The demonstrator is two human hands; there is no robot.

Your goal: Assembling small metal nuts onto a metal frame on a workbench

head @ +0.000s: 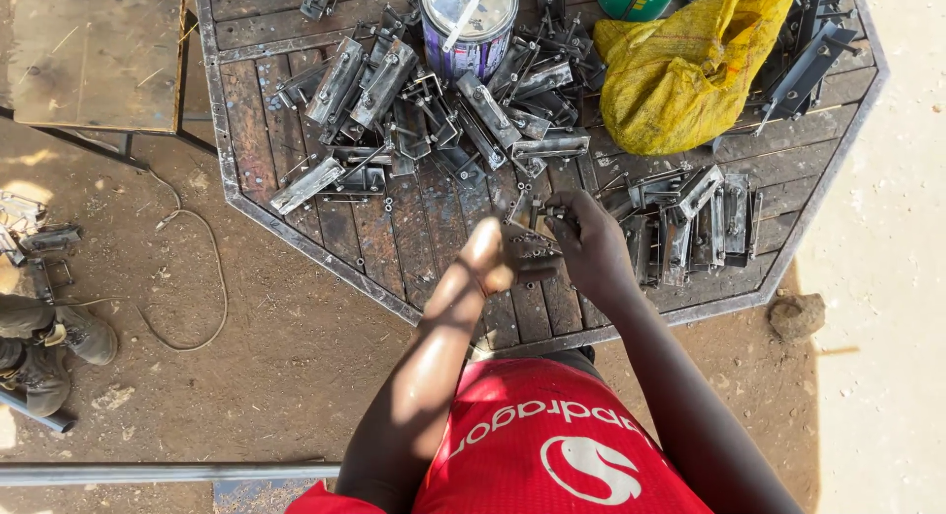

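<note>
we hold a small metal bracket (530, 250) between both hands over the near edge of the desk (394, 238): left hand (490, 258) clamped on one end, right hand (583, 240) pinching the other. it looks stiff, hard-edged and fairly heavy, best gripped by its flat sides. beyond it lie piled brackets (434, 100), a paint tin (469, 23) and a yellow bag (680, 70).

Both forearms reach forward, left hand (490, 258) and right hand (589, 240) curled close together.
</note>
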